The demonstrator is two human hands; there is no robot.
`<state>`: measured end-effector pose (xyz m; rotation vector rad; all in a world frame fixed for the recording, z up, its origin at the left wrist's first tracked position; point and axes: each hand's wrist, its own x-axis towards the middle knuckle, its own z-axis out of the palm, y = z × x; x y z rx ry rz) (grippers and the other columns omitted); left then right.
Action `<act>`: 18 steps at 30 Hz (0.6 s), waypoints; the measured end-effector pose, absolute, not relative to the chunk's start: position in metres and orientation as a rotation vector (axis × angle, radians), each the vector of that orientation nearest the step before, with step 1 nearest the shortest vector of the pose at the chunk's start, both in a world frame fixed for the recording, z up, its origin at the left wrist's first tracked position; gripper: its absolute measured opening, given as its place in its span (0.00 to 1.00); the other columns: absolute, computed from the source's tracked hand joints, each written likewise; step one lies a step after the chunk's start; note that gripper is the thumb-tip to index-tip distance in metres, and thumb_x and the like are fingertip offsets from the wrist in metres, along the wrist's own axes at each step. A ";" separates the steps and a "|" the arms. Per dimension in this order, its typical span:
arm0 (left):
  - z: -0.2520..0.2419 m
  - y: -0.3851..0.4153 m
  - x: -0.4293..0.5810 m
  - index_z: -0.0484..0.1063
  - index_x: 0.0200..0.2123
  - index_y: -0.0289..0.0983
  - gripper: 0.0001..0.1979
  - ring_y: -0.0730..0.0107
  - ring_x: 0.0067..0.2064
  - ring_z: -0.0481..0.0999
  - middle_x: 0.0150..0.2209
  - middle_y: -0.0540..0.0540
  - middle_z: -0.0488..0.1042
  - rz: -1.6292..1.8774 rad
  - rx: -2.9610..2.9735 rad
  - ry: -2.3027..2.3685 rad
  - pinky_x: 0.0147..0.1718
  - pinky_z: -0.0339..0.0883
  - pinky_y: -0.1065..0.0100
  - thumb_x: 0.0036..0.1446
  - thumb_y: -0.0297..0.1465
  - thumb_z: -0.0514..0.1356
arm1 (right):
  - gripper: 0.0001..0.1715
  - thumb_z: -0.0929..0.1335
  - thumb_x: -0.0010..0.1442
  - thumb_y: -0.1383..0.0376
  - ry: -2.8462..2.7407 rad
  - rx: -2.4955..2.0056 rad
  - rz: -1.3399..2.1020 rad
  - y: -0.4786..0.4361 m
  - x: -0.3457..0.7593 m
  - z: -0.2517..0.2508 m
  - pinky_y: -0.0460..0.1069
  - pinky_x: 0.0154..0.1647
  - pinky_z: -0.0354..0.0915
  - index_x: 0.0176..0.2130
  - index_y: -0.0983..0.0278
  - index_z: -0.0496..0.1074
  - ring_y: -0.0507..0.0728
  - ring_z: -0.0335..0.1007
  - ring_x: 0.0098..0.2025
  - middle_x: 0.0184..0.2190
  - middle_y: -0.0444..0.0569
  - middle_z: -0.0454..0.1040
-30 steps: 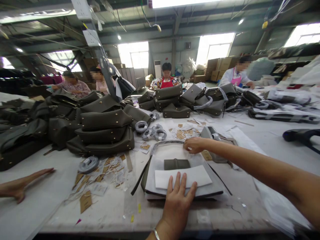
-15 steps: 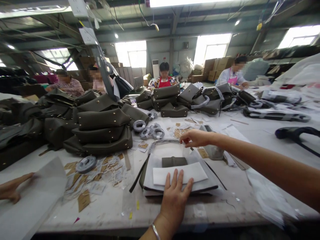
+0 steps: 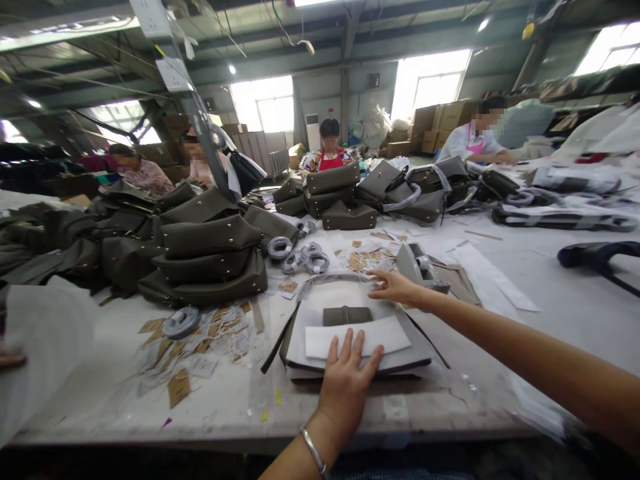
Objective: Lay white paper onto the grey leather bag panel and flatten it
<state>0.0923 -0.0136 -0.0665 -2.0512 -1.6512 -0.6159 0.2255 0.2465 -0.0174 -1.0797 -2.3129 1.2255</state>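
A dark olive handbag (image 3: pixel 290 347) lies on the table before me, its front covered by a white sheet (image 3: pixel 310 313). An olive strap or flap (image 3: pixel 347 315) shows in the sheet's opening. Across it lies a folded white padding strip (image 3: pixel 395 337), and my left hand (image 3: pixel 345 373) rests flat on this with fingers spread. The bag's handle (image 3: pixel 320 280) is wrapped in clear film and arches at the top. My right hand (image 3: pixel 393 288) reaches in from the right beside the handle, fingers apart, with nothing visible in them. Whether its fingertips touch the sheet is unclear.
Stacked olive bags (image 3: pixel 210 257) stand at left. Brown tags (image 3: pixel 179 388) and a film-wrapped coil (image 3: pixel 181 323) lie nearby. A grey tape dispenser (image 3: pixel 417 267) is behind my right hand. Another person's hand (image 3: pixel 11 360) is at the left edge by a white sheet (image 3: pixel 45 353). Co-workers sit across.
My right hand has loosened from curled fingers to more outstretched ones near the handle. My left hand stays on the strip. The other person's hand and sheet at left have shifted further left.
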 end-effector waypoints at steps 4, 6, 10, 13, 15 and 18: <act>-0.068 -0.014 0.092 0.61 0.64 0.54 0.22 0.53 0.66 0.62 0.65 0.46 0.64 -0.592 -2.056 -1.680 0.60 0.63 0.49 0.68 0.35 0.52 | 0.42 0.79 0.47 0.64 -2.189 -1.201 1.187 0.252 0.212 -0.029 0.54 0.52 0.70 0.59 0.66 0.69 0.62 0.76 0.46 0.52 0.57 0.75; -0.068 -0.015 0.092 0.61 0.64 0.54 0.22 0.53 0.66 0.62 0.65 0.46 0.63 -0.573 -2.047 -1.680 0.60 0.62 0.49 0.68 0.36 0.53 | 0.41 0.79 0.46 0.65 -2.143 -1.246 1.189 0.252 0.209 -0.029 0.55 0.55 0.67 0.58 0.67 0.71 0.65 0.73 0.50 0.50 0.57 0.76; -0.067 -0.015 0.091 0.61 0.64 0.54 0.22 0.52 0.66 0.62 0.65 0.46 0.64 -0.529 -2.035 -1.654 0.60 0.62 0.49 0.68 0.36 0.53 | 0.42 0.79 0.48 0.62 -2.068 -1.281 1.288 0.250 0.210 -0.024 0.54 0.47 0.71 0.59 0.68 0.70 0.63 0.76 0.44 0.41 0.56 0.79; -0.066 -0.015 0.091 0.60 0.64 0.54 0.23 0.52 0.66 0.62 0.66 0.45 0.63 -0.500 -2.045 -1.663 0.60 0.62 0.49 0.68 0.36 0.52 | 0.41 0.79 0.48 0.61 -2.034 -1.255 1.393 0.251 0.211 -0.018 0.50 0.34 0.73 0.59 0.69 0.70 0.58 0.76 0.32 0.32 0.53 0.80; -0.066 -0.015 0.091 0.60 0.64 0.54 0.23 0.52 0.66 0.62 0.66 0.46 0.63 -0.498 -2.048 -1.674 0.60 0.62 0.49 0.68 0.36 0.52 | 0.42 0.79 0.48 0.61 -2.008 -1.237 1.399 0.255 0.209 -0.010 0.48 0.31 0.72 0.59 0.68 0.70 0.57 0.76 0.31 0.32 0.53 0.81; -0.067 -0.015 0.091 0.60 0.64 0.54 0.23 0.52 0.66 0.62 0.66 0.45 0.63 -0.509 -2.056 -1.674 0.60 0.63 0.48 0.68 0.36 0.53 | 0.40 0.77 0.51 0.62 -1.978 -1.213 1.313 0.263 0.207 0.005 0.50 0.39 0.74 0.60 0.66 0.68 0.59 0.78 0.37 0.36 0.52 0.82</act>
